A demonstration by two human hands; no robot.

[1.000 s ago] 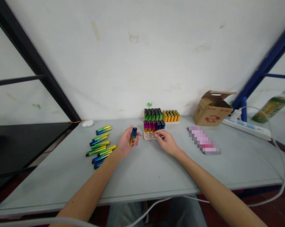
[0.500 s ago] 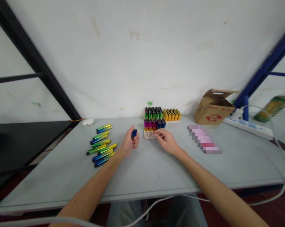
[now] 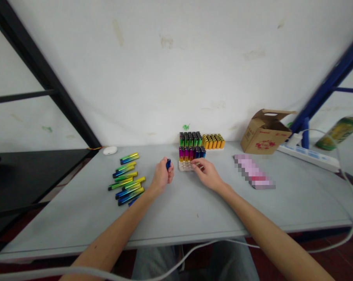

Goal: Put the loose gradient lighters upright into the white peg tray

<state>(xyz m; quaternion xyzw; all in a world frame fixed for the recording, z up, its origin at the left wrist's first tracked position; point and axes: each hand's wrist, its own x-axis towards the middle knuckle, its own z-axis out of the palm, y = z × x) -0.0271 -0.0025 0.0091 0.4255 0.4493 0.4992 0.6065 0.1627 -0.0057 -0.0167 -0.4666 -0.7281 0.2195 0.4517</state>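
My left hand (image 3: 162,176) is closed around a dark blue lighter (image 3: 168,164), its top sticking up past the thumb. To the right, my right hand (image 3: 205,171) has thumb and fingertips brought together at the front right of a pale holed tray (image 3: 185,166), gripping its edge as far as can be seen. Purple-and-orange lighters (image 3: 187,153) and blue lighters (image 3: 200,152) stand upright in the tray's back rows; empty holes show in front. Left of my left hand, several yellow, green and blue lighters (image 3: 131,182) lie loosely on the table.
Behind the tray stand a block of green lighters (image 3: 190,139) and a tray of yellow lighters (image 3: 213,142). A cardboard box (image 3: 264,134), a blurred pink object (image 3: 254,171) and a power strip (image 3: 311,157) lie to the right. A white case (image 3: 110,150) sits back left.
My left hand has turned slightly and shifted a little right, still around the blue lighter. Another blue lighter now shows beside my left forearm. My right hand stays at the tray.
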